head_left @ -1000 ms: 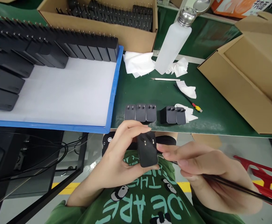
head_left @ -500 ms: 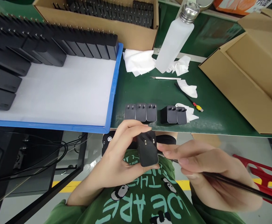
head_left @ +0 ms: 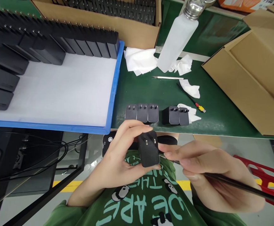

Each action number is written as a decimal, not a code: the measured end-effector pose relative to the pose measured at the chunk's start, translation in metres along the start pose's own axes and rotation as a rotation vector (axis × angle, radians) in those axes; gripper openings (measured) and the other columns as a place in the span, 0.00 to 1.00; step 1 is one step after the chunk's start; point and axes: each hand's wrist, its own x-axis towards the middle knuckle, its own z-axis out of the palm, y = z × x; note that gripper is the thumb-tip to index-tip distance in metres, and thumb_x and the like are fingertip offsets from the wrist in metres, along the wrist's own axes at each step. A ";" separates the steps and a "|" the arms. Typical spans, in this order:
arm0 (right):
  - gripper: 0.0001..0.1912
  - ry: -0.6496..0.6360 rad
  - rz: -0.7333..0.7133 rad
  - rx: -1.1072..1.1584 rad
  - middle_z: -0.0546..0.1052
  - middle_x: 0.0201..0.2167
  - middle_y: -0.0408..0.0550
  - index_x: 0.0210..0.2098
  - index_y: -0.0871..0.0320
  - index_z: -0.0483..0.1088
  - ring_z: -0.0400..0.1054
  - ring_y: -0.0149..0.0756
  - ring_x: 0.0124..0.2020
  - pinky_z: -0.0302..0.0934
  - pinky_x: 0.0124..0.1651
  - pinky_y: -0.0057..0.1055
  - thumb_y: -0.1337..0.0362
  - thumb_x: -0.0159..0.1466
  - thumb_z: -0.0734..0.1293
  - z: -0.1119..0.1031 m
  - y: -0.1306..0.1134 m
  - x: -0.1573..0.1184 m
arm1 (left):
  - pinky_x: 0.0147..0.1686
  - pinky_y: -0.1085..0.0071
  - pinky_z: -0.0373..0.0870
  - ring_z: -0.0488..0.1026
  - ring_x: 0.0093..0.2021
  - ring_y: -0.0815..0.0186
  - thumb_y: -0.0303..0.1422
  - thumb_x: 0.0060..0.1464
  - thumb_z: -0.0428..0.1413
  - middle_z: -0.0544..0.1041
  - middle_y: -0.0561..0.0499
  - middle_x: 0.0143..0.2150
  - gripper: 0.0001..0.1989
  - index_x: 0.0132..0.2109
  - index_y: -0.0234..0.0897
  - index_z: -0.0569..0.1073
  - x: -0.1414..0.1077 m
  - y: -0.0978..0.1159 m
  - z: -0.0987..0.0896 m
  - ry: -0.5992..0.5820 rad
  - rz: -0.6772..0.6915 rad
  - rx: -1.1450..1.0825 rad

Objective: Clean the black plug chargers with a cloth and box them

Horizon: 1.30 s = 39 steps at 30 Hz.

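Note:
My left hand (head_left: 125, 153) is closed around a black plug-in power adapter (head_left: 149, 152), fingers on its upper end and thumb along its lower end. The adapter's two metal prongs face up toward me. In a pinch, my right hand (head_left: 212, 175) holds a slender dark rod-like tool (head_left: 231, 185). Its thin metallic tip meets the adapter's right side; whether it touches cannot be made out. Just beyond my hands, three adapters (head_left: 142, 113) stand in a row on the green table (head_left: 141, 91), with another small group of adapters (head_left: 174, 116) to their right.
At left, a blue-rimmed tray (head_left: 114, 91) holds several black adapters. A cardboard box (head_left: 137, 31) full of adapters stands behind it; another open box (head_left: 238, 84) is at right. Between them are a white bottle (head_left: 178, 44), crumpled tissues (head_left: 140, 61), a craft knife (head_left: 168, 78) and a cable (head_left: 199, 107).
The view has shifted very slightly. Both hands, the adapter and the tool keep nearly the same position and hold.

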 end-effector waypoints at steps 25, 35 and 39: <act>0.16 -0.037 -0.023 -0.025 0.79 0.35 0.51 0.46 0.57 0.69 0.80 0.45 0.45 0.80 0.46 0.37 0.81 0.62 0.65 0.002 0.003 0.004 | 0.51 0.62 0.75 0.66 0.59 0.55 0.30 0.52 0.68 0.62 0.41 0.58 0.36 0.65 0.44 0.63 -0.002 -0.003 -0.001 0.006 -0.022 0.001; 0.16 0.011 -0.015 -0.013 0.79 0.35 0.51 0.46 0.58 0.70 0.80 0.44 0.46 0.79 0.46 0.35 0.80 0.63 0.65 0.008 0.007 -0.001 | 0.52 0.62 0.75 0.66 0.60 0.55 0.30 0.51 0.68 0.62 0.41 0.57 0.36 0.64 0.42 0.63 -0.003 -0.004 -0.002 0.016 -0.016 0.008; 0.12 0.033 0.017 0.111 0.79 0.35 0.51 0.47 0.56 0.71 0.80 0.45 0.46 0.79 0.47 0.41 0.74 0.67 0.63 0.006 0.009 -0.008 | 0.51 0.64 0.76 0.67 0.60 0.55 0.30 0.51 0.69 0.63 0.42 0.57 0.36 0.64 0.42 0.64 -0.004 -0.004 -0.001 0.020 -0.011 -0.003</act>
